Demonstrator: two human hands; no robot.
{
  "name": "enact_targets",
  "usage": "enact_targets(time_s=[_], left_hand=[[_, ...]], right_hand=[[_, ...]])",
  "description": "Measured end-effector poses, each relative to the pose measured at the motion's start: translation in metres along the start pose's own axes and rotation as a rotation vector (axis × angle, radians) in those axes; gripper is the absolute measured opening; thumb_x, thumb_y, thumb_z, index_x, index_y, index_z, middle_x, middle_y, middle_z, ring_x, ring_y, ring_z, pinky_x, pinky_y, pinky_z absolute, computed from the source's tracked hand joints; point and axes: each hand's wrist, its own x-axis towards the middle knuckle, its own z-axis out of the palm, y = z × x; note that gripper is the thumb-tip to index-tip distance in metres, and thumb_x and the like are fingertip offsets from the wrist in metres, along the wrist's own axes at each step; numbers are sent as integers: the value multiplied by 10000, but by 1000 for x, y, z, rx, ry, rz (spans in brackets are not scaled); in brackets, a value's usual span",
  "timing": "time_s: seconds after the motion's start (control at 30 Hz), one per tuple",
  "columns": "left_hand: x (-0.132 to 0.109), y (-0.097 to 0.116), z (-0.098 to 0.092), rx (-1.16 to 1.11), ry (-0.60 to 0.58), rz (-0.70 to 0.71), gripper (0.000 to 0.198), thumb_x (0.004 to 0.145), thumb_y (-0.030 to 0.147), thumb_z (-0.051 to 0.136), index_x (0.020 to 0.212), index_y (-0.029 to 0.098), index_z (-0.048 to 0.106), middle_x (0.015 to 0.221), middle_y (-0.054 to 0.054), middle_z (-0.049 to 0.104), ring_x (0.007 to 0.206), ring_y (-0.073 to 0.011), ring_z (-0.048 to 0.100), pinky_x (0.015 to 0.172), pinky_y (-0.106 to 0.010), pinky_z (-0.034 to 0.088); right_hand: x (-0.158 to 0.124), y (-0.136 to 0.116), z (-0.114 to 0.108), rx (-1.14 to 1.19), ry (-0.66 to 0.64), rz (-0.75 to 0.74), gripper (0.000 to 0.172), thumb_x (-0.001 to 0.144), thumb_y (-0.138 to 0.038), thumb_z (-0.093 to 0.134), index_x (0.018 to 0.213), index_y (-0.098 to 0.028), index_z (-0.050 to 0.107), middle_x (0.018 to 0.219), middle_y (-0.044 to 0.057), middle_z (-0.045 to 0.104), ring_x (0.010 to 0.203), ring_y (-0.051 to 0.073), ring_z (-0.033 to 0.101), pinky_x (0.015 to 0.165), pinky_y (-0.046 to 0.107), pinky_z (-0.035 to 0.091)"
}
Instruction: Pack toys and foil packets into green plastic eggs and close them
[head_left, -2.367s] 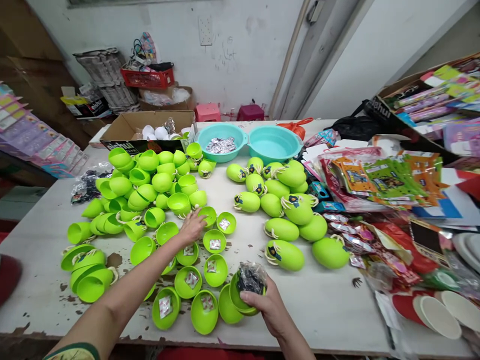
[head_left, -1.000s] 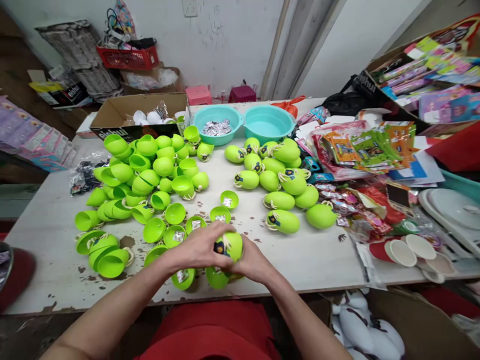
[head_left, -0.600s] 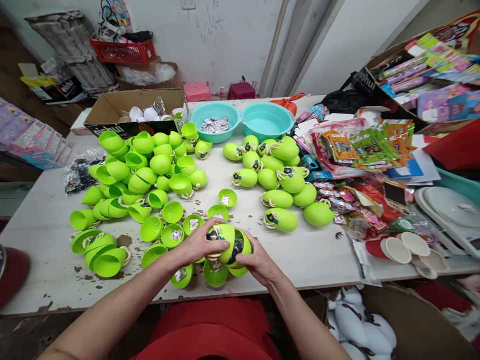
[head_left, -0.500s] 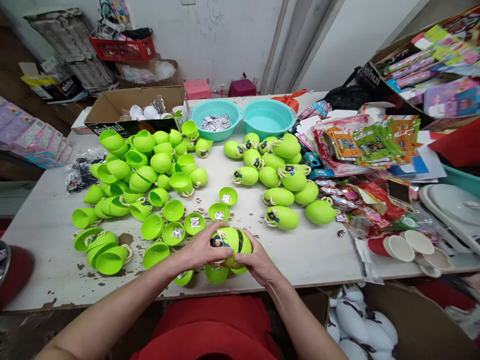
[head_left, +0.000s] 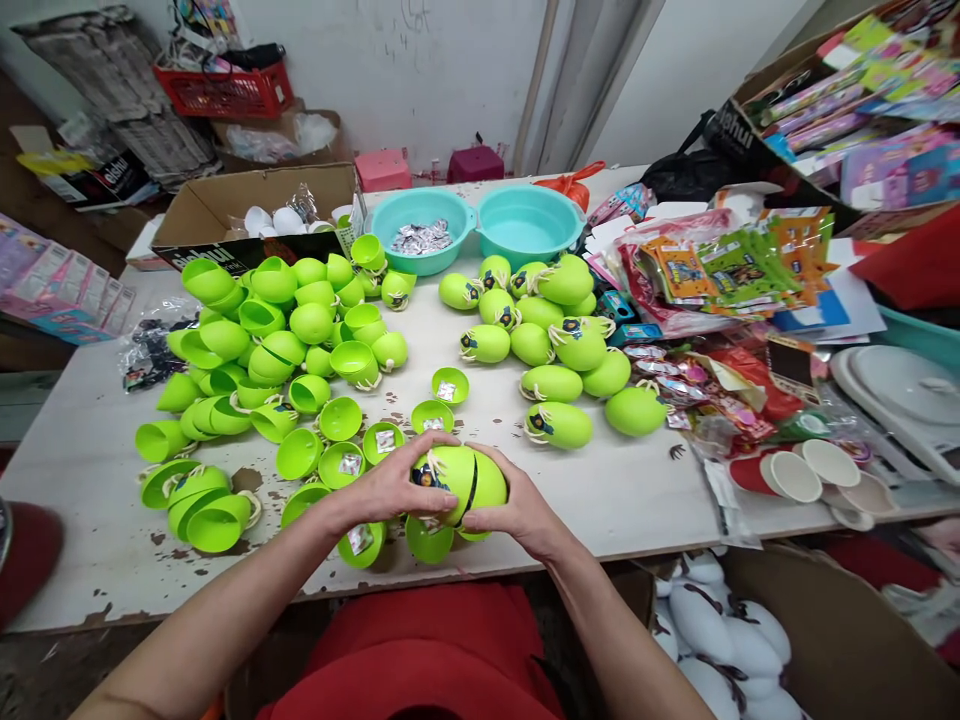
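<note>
Between my two hands is a green plastic egg (head_left: 486, 485) with a dark gap running across its middle. My left hand (head_left: 390, 487) grips the half with the dark sticker and cream-coloured cord. My right hand (head_left: 521, 508) is wrapped round the plain half. Open green half shells, such as one with a small silver packet in it (head_left: 361, 542), lie around and below my hands. Another half shell with a packet (head_left: 450, 386) sits farther back. Closed green eggs (head_left: 559, 425) rest to the right of my hands.
A pile of green half shells (head_left: 277, 355) covers the left of the table. At the back stand a turquoise basin with silver packets (head_left: 384, 225), another turquoise basin (head_left: 491, 225) and a cardboard box (head_left: 199, 205). Snack bags (head_left: 735, 275) and paper cups (head_left: 795, 478) crowd the right.
The two egg halves have come closer together and line up better, leaving a narrower gap. My right hand has turned its half towards the left one. The view has shifted slightly.
</note>
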Motion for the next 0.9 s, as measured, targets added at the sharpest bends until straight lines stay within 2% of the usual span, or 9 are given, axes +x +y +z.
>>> enact_targets(time_s=[0.1,0.23,0.33,0.53,0.67,0.8,0.9], left_hand=[[2,0,-2,21,-3,10,640,703,358,761,1283,279,501,1076,-7,587,905,-183,573,783,-289,481],[4,-1,0,-65,4,-30,657,727,398,744,1308,276,463,992,0,592,817,-166,565,704,-268,467],[3,-5,3,-56,-10,-13,663,733,429,746,1311,280,456,996,0,592,862,-178,563,734,-277,463],[1,-10,8,-16,-37,-13,681,735,444,736,1329,281,446,1052,-18,577,906,-199,566,778,-307,475],[2,-8,8,-43,-88,-17,597,757,401,724,1285,284,471,1036,0,577,900,-178,561,774,-282,469],[7,-5,7,-172,-151,-45,552,761,384,732,1237,279,473,958,15,582,814,-146,569,690,-241,467],[11,-4,8,-251,-175,-120,566,749,413,743,1224,286,463,888,17,587,678,-123,577,560,-208,455]], right_hand=[[0,-5,1,-77,15,-29,938,504,-316,917,1333,-227,487,1216,59,618,1097,280,591,942,407,488],[-1,-11,3,-186,39,-55,938,501,-321,913,1333,-222,491,1231,60,611,1123,286,577,973,418,471],[-2,-9,3,-226,62,-38,949,508,-340,912,1345,-213,484,1252,72,601,1119,287,581,970,419,474],[-2,-1,-2,-164,19,-13,934,510,-356,919,1334,-223,499,1206,57,629,1083,277,601,923,400,503],[-2,-2,-3,-50,-52,10,834,557,-336,894,1296,-214,528,1167,51,644,1021,258,621,848,373,530],[-5,-11,-4,-8,-105,34,772,589,-308,874,1283,-211,550,1138,42,664,1018,252,624,854,367,529],[-6,-14,-5,22,-119,64,771,599,-314,869,1294,-210,551,1142,48,669,1013,256,629,853,374,532]])
